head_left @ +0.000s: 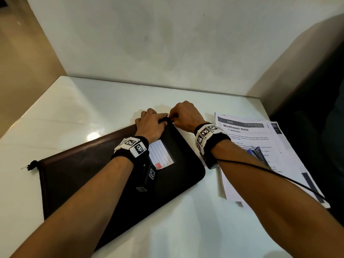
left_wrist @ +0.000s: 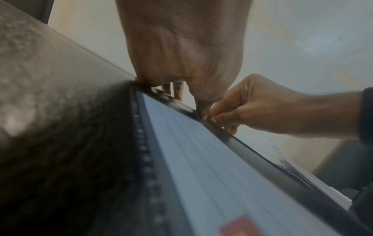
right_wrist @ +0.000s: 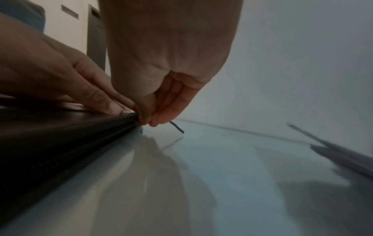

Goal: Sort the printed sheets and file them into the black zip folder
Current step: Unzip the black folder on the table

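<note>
Black zip folder (head_left: 173,175) corner — right hand (head_left: 186,116) fingers pinching its zip pull (left hand (head_left: 150,125) fingers curled, gripping the edge).

Flat black fabric zip folder (head_left: 167,183) w/ dark brown mesh side (head_left: 74,168) & a small black tassel (head_left: 32,165) at its corner. White lined label card (head_left: 161,153) on the folder: thin grey-blue rules, small red square at the bottom. Glossy white stone worktop (head_left: 65,112), pale green tint, bright light glare. White printed sheets (head_left: 247,138) w/ black text, dark grey header band, bold "Mouthwash Refill" title; navy strip along one lower edge. Dark blue pens (head_left: 258,153) on the sheets. Black wristbands (head_left: 130,149) on both arms carry white blocks w/ black square-code patterns. Thin black cable (head_left: 270,172). Wall (head_left: 167,43) off-white w/ faint grey smudges; beige panel (head_left: 24,67) at left.
</note>
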